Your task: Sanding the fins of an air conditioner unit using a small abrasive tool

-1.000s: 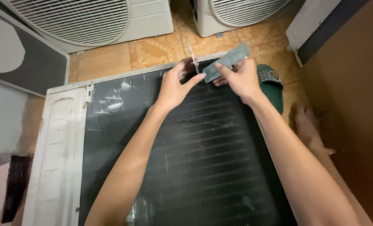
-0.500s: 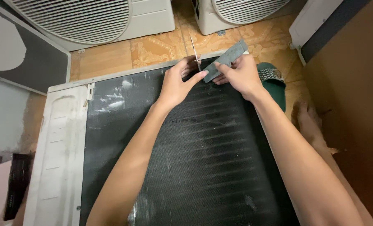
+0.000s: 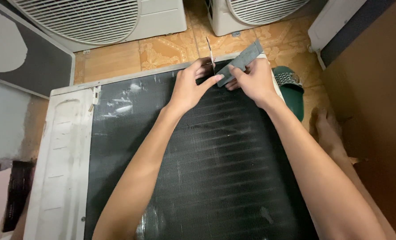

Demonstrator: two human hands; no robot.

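- The black finned coil panel [image 3: 215,178] fills the middle and lower frame, lying flat in its white casing [image 3: 60,169]. Bent patches already show pale at its upper left; I judge more fins could flatten if a forearm leans on them or a tool drags across them, since both arms cross straight over the surface.
- Two white outdoor fan units, one at upper left [image 3: 96,20] and one at top centre-right [image 3: 260,13], stand on the tiled floor [image 3: 131,55] close behind the panel's far edge, leaving little room beyond the hands.
- A brown wall or board [image 3: 380,111] closes off the right of the frame, and a bare foot [image 3: 329,133] rests beside the panel's right edge, near enough to be struck if something drops.
- A green slipper [image 3: 291,89] lies just right of the hands.
- The left hand [image 3: 191,86] sits at the panel's top edge, fingers curled with the thumb pressed against the grey strip; what else it pinches I cannot tell.
- The right hand [image 3: 255,82] has its fingers clamped on the grey flat strip [image 3: 240,62], which angles up to the right over the top edge, centre of frame. It could slip and scrape the fins.
- A thin metal blade [image 3: 211,51] stands upright between the hands; it looks sharp enough to nick a fingertip.
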